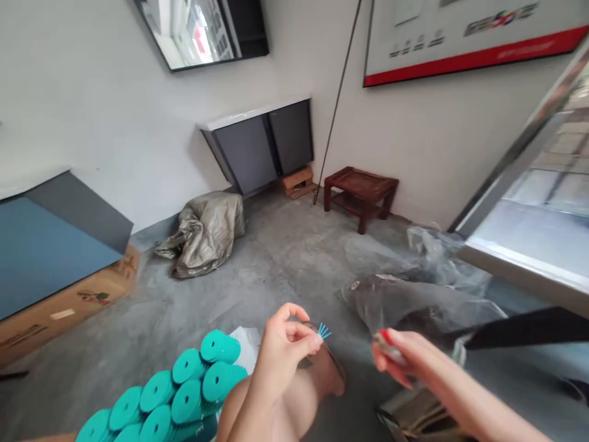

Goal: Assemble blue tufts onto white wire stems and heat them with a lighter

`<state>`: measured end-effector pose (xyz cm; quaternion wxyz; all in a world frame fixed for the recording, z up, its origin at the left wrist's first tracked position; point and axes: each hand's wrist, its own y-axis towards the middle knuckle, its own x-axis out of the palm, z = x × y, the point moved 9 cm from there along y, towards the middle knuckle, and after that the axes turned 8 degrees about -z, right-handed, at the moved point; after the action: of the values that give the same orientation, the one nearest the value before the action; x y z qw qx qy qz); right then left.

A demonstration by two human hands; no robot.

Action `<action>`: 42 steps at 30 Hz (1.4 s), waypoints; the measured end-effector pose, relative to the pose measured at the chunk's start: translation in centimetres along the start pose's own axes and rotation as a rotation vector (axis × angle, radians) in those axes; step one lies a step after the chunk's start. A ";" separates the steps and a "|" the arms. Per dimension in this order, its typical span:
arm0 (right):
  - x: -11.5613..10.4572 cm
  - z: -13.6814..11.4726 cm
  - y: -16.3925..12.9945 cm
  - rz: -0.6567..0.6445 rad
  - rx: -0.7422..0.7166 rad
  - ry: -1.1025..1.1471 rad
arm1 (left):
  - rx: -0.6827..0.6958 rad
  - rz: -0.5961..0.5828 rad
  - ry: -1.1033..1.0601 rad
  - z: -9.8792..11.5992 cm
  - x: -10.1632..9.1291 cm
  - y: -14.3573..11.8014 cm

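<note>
Grey concrete floor (276,264) spreads under both hands. Left hand (288,350) pinches thin blue strands (324,331) in a closed grip above the knee; right hand (398,356) closes on a small red-tipped object (385,341) just beside. Teal rolls (184,393) lie stacked at lower left, plastic bags (414,288) farther right.

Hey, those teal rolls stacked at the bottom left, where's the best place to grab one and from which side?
Probably take a top teal roll around its round body, coming from above. The rolls lie stacked with flat ends facing up toward the camera, and the upper ones are free of neighbours on top. The left hand is nearest.
</note>
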<state>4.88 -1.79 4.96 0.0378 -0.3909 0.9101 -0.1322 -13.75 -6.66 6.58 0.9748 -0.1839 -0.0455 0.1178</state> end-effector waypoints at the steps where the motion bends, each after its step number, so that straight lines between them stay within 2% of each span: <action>1: 3.0 0.4 2.8 -0.112 0.017 0.069 | -0.008 0.013 -0.007 -0.3 -1.0 0.2; 3: 7.4 1.2 7.1 -0.226 0.048 0.155 | -0.017 0.038 -0.002 -0.6 -3.1 0.6; 4: 8.6 1.6 8.7 -0.211 0.053 0.168 | -0.022 0.050 0.000 -0.8 -4.1 0.7; 7: 10.5 3.2 11.6 -0.155 0.112 0.193 | -0.045 0.094 -0.021 -1.7 -6.4 0.9; 10: 11.6 4.2 12.7 -0.220 0.135 0.193 | -0.080 0.133 -0.050 -3.0 -7.7 1.0; 15: 12.3 5.1 13.3 -0.255 0.121 0.111 | -0.125 0.183 -0.054 -4.4 -8.6 0.9; 21: 12.5 5.5 13.3 -0.208 0.091 0.090 | -0.123 0.254 -0.023 -4.3 -9.2 0.7; 29: 13.2 5.8 13.8 -0.263 0.011 0.122 | -0.129 0.223 0.017 -4.0 -8.9 0.8; 42: 13.5 6.2 13.8 -0.263 0.036 0.143 | -0.162 0.198 0.040 -3.6 -8.6 0.7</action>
<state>-13.07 -3.78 -4.24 -0.0376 -0.4955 0.8489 -0.1799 -21.72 -9.35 2.56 0.9411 -0.2677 -0.0170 0.2059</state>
